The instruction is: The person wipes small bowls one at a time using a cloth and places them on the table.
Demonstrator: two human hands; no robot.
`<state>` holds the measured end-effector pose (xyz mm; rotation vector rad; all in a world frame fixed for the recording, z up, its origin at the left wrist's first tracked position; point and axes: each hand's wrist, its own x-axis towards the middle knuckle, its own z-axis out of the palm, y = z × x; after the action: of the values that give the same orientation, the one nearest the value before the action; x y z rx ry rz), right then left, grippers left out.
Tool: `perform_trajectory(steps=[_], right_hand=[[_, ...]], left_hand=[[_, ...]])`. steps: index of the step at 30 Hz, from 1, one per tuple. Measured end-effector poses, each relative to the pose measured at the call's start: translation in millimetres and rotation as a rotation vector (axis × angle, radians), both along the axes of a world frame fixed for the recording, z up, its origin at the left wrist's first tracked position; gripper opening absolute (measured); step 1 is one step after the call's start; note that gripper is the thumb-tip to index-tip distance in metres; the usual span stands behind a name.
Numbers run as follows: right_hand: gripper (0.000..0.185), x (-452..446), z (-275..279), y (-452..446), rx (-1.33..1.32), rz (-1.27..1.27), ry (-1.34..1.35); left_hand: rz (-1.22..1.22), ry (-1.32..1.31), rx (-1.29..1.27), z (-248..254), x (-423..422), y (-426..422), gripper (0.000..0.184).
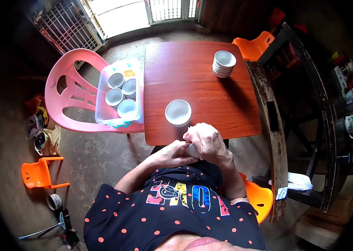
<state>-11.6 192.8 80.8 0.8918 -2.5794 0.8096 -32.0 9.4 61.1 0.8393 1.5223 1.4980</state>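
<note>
Two bare hands at the near table edge, before a black shirt with orange-red dots and a printed front. Left hand: curled around a small white item. Right hand: fingers clenched over the same piece; shape mostly hidden, cannot tell whether also a cloth in the grip. Right of the body: one orange chair, partly covered. Just beyond the hands: one white bowl, upright, apart from the others, on a red-brown table with a seam across the middle. Left, just beside the table: one translucent plastic tub on a pink chair; inside, four groups of bowls, mouths up. Right side: one worn dark wooden frame, white cloth near its lower end. Near the table's far right corner: one bowl stack, upright, nested. Farthest: one lattice gate beside a bright doorway.
</note>
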Motion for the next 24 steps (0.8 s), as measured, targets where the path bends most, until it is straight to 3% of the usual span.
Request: perform_trajectory(steps=[1,2,3,5,6,9,11,12,13,15,16,17,18,20,21,23,24], right_hand=[[0.019,0.7,-4.2,3.1,-0.387,-0.028,-0.305],[0.019,0.3,-12.3,10.0,-0.773,-0.057,-0.608],[0.019,-2.5,-22.7,13.8,-1.158,-0.083,-0.905],[0.045,9.0,-60.6,-9.7,-1.576,-0.372,-0.845],[0.044,6.3,-134.6,-9.2,-1.511,-0.393,-0.689],[0.026,2.0,-116.5,5.3,-1.779,-0.043,-0.898],[0.016,1.8,-39.4,22.4,-1.182,-0.128,-0.902],[0.011,1.8,-16.4,13.6,-0.581,-0.058,-0.398],[0.013,1.5,-12.1,9.4,-0.268,-0.037,-0.185],[0.016,0.6,-11.6,12.3,-0.597,-0.052,-0.393],[0.022,2.4,-35.6,17.8,-1.080,-0.214,-0.770],[0.032,-3.9,-81.4,15.8,-1.506,-0.054,-0.665],[0.033,-4.4,-108.4,3.2,-1.787,-0.176,-0.744],[0.034,-5.9,-119.9,-3.9,-2.027,0.195,-0.801],[0.034,-6.9,-120.7,-8.3,-2.124,0.379,-0.852],[0.032,-3.7,-85.7,-8.3,-1.855,-0.587,-0.849],[0.031,-0.8,-61.9,0.3,-1.400,-0.435,-0.840]], left_hand=[[-0.057,0.040,-0.058,3.9,-1.1,-1.3,0.036],[0.021,-0.222,0.062,1.0,3.4,0.4,0.036],[0.078,-0.216,0.094,-0.9,5.3,1.3,0.036],[0.191,-0.196,0.169,-3.4,5.3,5.8,0.037],[0.214,-0.143,0.198,-4.4,5.6,10.7,0.038],[0.196,-0.210,0.140,-18.2,6.7,11.4,0.038],[0.068,-0.232,0.091,-8.9,2.6,9.8,0.039],[0.003,-0.245,0.071,-6.0,2.3,9.5,0.040],[0.008,-0.227,0.075,-7.4,3.7,9.1,0.040],[0.009,-0.170,0.088,-9.4,0.8,9.2,0.041],[0.065,-0.180,0.088,-9.0,1.2,8.4,0.037],[0.090,-0.117,0.156,-8.5,1.0,8.6,0.034],[0.128,-0.121,0.155,-13.2,3.5,10.0,0.033],[0.177,-0.114,0.118,-22.8,7.1,13.7,0.033],[0.167,-0.069,0.062,-22.4,4.7,15.1,0.037],[0.118,-0.173,0.076,-11.2,-4.8,10.4,0.040],[0.080,-0.161,0.028,-10.5,-9.5,6.6,0.044]])
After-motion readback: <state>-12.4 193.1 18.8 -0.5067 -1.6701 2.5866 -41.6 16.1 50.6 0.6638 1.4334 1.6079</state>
